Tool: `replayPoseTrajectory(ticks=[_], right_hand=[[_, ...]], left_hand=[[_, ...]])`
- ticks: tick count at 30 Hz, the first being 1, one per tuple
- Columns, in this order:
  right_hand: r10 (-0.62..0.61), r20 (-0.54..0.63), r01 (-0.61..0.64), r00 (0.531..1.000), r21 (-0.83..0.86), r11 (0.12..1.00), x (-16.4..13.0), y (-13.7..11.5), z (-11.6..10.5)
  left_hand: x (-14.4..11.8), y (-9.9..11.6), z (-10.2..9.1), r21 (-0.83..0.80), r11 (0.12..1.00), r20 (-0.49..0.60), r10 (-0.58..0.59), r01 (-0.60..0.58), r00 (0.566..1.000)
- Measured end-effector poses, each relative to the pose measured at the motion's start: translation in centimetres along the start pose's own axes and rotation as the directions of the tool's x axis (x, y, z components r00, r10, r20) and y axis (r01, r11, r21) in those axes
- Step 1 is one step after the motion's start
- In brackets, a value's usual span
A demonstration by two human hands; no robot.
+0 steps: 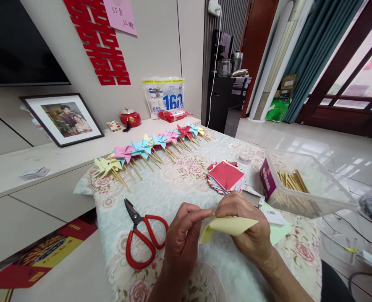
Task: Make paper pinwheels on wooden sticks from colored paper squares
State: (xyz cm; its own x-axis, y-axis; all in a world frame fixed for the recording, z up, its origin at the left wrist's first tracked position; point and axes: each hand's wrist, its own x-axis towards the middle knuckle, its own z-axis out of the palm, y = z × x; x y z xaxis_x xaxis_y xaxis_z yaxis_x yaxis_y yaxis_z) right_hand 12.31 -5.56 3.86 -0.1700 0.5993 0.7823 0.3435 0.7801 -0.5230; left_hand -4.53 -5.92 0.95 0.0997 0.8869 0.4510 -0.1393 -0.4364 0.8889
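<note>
Head view, with every place told from the red-handled scissors (145,239):

Scissors: they lie flat on the flowered tablecloth (179,184), blades shut and pointing away from the person, handles toward the person.

Left hand (182,239): just right of the scissors' handles, clear of them. Thumb and forefinger are pressed together, pinching the left corner of the yellow paper (226,226); the other fingers are curled under.

Right hand (249,228): farther right of the scissors, beyond the left hand. Its fingers are bent over the top edge of the yellow paper and it grips the sheet from behind; the fingertips are hidden by the paper.

Yellow paper: a folded sheet held above the cloth between the two hands, right of the scissors, with its lower left corner hanging down.

Paper stack (226,177): up and to the right of the scissors, beyond the hands; coloured squares fanned out, a red one on top.

Pinwheels (151,147): a row well beyond the scissors, near the far edge of the cloth, running from yellow ones on the left to pink, blue and red ones on the right, each on a wooden stick.

Clear plastic box (302,184): far right of the scissors, holding wooden sticks (291,181).

Small clear dish (245,157): beyond the paper stack, well apart from the scissors.
</note>
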Motion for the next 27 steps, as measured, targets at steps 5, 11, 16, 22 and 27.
replayPoseTrajectory(ticks=[5, 11, 16, 22, 27], right_hand=[[-0.010, 0.005, 0.010, 1.000, -0.034, 0.999, -0.1, 0.0, 0.0], [-0.020, -0.010, 0.019, 1.000, -0.062, 0.998, -0.1, -0.3, 0.2], [-0.037, -0.018, 0.036, 0.999, -0.041, 0.999, -0.2, -0.3, 0.1], [-0.044, -0.008, 0.044, 0.999, -0.027, 0.999, -0.2, -0.3, 0.0], [-0.051, -0.019, 0.051, 0.998, -0.018, 0.999, -0.1, -0.3, -0.1]], left_hand=[[-0.2, 0.2, 0.3, 0.070, 0.996, -0.066, 0.052, -0.048, 0.996], [-0.5, 0.2, 0.5, 0.133, 0.987, -0.075, 0.100, -0.089, 0.992], [-0.6, -0.3, 0.4, 0.165, 0.971, -0.032, 0.183, -0.175, 0.983], [-0.7, -0.8, -0.2, 0.250, 0.933, 0.075, 0.247, -0.258, 0.966], [-0.8, -0.8, -0.4, 0.283, 0.915, 0.101, 0.270, -0.288, 0.958]])
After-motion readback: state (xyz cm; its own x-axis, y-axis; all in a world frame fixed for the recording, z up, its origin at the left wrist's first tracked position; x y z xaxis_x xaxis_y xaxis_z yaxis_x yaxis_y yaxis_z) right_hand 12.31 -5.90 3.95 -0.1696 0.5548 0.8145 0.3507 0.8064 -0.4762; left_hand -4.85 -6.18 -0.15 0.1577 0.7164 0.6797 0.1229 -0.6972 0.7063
